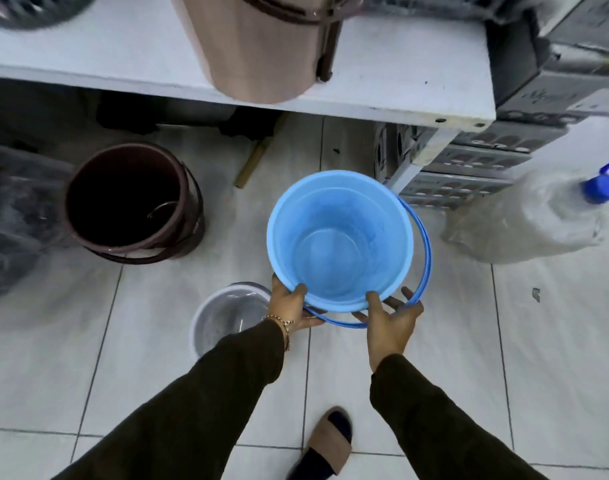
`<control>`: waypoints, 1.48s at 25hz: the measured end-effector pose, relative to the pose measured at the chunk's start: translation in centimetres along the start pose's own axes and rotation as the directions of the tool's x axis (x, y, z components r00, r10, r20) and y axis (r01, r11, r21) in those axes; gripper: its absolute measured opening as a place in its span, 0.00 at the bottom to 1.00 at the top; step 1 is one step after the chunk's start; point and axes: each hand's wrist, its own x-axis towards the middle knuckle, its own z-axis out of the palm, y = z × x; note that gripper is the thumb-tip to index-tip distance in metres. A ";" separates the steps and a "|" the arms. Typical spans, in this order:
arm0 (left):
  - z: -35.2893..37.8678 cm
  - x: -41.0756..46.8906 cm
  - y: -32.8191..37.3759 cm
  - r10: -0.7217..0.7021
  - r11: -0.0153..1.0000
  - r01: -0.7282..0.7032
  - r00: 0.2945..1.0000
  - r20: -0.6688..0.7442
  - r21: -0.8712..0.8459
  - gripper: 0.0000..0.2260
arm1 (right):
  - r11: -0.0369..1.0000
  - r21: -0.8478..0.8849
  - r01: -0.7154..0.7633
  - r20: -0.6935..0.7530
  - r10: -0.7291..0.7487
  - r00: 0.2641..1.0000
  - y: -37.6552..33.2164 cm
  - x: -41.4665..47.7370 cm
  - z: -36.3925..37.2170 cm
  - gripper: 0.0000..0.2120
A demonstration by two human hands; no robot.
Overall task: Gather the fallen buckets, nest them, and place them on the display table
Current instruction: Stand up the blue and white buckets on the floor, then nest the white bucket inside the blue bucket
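I hold a light blue bucket (341,237) upright above the tiled floor, mouth up, its blue wire handle hanging down on the near right side. My left hand (291,306) grips its near rim with the thumb inside. My right hand (389,315) grips the near rim too, thumb inside, fingers spread beneath. A second blue wall shows inside it, as if another bucket is nested there. A grey-white bucket (226,315) stands on the floor under my left wrist. A dark brown bucket (129,199) stands upright at the left. A beige-pink bucket (261,46) sits on the white display table (400,81).
Stacked grey crates (469,168) sit under and beside the table's right end. A plastic-wrapped bundle with a blue cap (545,216) lies at the right. Dark wrapped goods (15,216) crowd the left. A cardboard tube (252,164) lies under the table. My sandalled foot (327,445) is below.
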 end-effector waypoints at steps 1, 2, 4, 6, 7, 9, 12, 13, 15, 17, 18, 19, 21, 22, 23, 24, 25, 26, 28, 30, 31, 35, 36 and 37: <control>-1.0 -1.0 0.1 0.004 1.000 -0.005 1.000 -0.004 -0.027 0.19 | 1.000 -0.009 0.027 0.023 -0.027 0.999 -0.5 -1.1 0.3 0.27; -2.0 -2.5 0.5 0.024 0.999 -0.024 1.000 -0.011 -0.045 0.18 | 0.997 -0.016 0.069 0.046 -0.069 0.997 -1.3 -2.7 0.7 0.27; -5.2 -6.6 3.2 0.067 0.992 -0.073 0.996 -0.059 -0.105 0.17 | 0.988 -0.061 0.138 0.123 -0.130 0.984 -3.9 -7.1 2.8 0.28; -8.6 -9.7 5.3 0.111 0.969 -0.131 0.988 -0.107 -0.208 0.18 | 0.978 -0.090 0.188 0.189 -0.169 0.967 -5.9 -10.9 5.5 0.29; -10.3 -10.8 6.4 0.133 0.954 -0.158 0.985 -0.114 -0.254 0.19 | 0.974 -0.098 0.206 0.222 -0.181 0.958 -6.6 -12.5 6.9 0.29; -14.1 -12.8 8.2 0.179 0.931 -0.216 0.973 -0.147 -0.294 0.21 | 0.964 -0.111 0.240 0.282 -0.201 0.938 -6.9 -15.6 10.0 0.29; -19.6 -13.7 11.0 0.226 0.913 -0.282 0.951 -0.211 -0.295 0.22 | 0.958 -0.092 0.272 0.345 -0.226 0.911 -6.7 -19.0 15.4 0.28; -21.6 -13.2 12.0 0.226 0.913 -0.288 0.947 -0.229 -0.289 0.22 | 0.959 -0.084 0.270 0.361 -0.223 0.906 -6.4 -19.8 17.6 0.27; -25.4 -11.7 13.9 0.213 0.909 -0.288 0.942 -0.259 -0.301 0.21 | 0.959 -0.071 0.273 0.391 -0.225 0.893 -5.7 -21.2 22.3 0.25; -28.5 -9.6 15.7 0.195 0.912 -0.275 0.944 -0.267 -0.306 0.19 | 0.961 -0.061 0.271 0.403 -0.225 0.887 -4.5 -21.6 26.7 0.24; -29.9 -8.3 16.5 0.188 0.916 -0.267 0.945 -0.268 -0.298 0.18 | 0.962 -0.059 0.267 0.404 -0.221 0.888 -3.7 -21.6 28.8 0.24; -31.0 -7.2 17.0 0.180 0.920 -0.259 0.946 -0.271 -0.294 0.17 | 0.964 -0.059 0.258 0.405 -0.213 0.889 -3.0 -21.6 30.2 0.23; -33.2 -5.0 17.4 0.140 0.931 -0.220 0.953 -0.268 -0.293 0.17 | 0.971 -0.079 0.225 0.398 -0.176 0.900 -0.9 -21.5 32.6 0.23; -34.1 -4.0 17.4 0.114 0.941 -0.189 0.958 -0.263 -0.280 0.18 | 0.976 -0.099 0.196 0.381 -0.145 0.913 0.2 -21.5 33.5 0.23; -34.9 -3.1 17.1 0.093 0.951 -0.163 0.961 -0.259 -0.263 0.19 | 0.981 -0.111 0.157 0.360 -0.108 0.927 1.2 -21.6 34.0 0.23; -35.6 -2.3 16.8 0.083 0.958 -0.149 0.962 -0.260 -0.245 0.19 | 0.985 -0.117 0.125 0.340 -0.079 0.937 2.2 -21.6 34.6 0.23; -36.3 -1.5 16.3 0.081 0.962 -0.144 0.962 -0.260 -0.234 0.20 | 0.986 -0.127 0.104 0.320 -0.059 0.945 3.2 -21.5 34.9 0.23; -36.8 -0.9 15.9 0.071 0.965 -0.132 0.964 -0.256 -0.228 0.20 | 0.986 -0.139 0.090 0.297 -0.045 0.954 4.1 -21.4 35.2 0.23; -37.4 0.3 15.3 0.011 0.967 -0.071 0.972 -0.235 -0.246 0.21 | 0.978 -0.192 0.079 0.239 -0.031 0.970 5.4 -20.9 35.5 0.23; -37.9 1.7 14.1 -0.064 0.968 0.009 0.975 -0.212 -0.252 0.22 | 0.955 -0.296 0.035 0.189 0.022 0.982 6.8 -20.3 35.7 0.24; -37.9 2.3 13.7 -0.094 0.967 0.040 0.974 -0.207 -0.253 0.23 | 0.936 -0.351 -0.002 0.177 0.068 0.982 7.1 -19.8 35.7 0.24; -38.0 4.8 12.5 -0.215 0.949 0.145 0.948 -0.235 -0.280 0.24 | 0.819 -0.483 -0.309 0.255 0.470 0.845 8.0 -17.0 35.2 0.23; -37.9 4.9 12.5 -0.222 0.952 0.154 0.943 -0.249 -0.266 0.25 | 0.780 -0.525 -0.340 0.275 0.534 0.800 7.8 -16.5 34.8 0.23; -37.8 4.9 12.4 -0.213 0.965 0.151 0.929 -0.302 -0.215 0.25 | 0.738 -0.592 -0.323 0.277 0.563 0.779 7.7 -16.0 34.0 0.24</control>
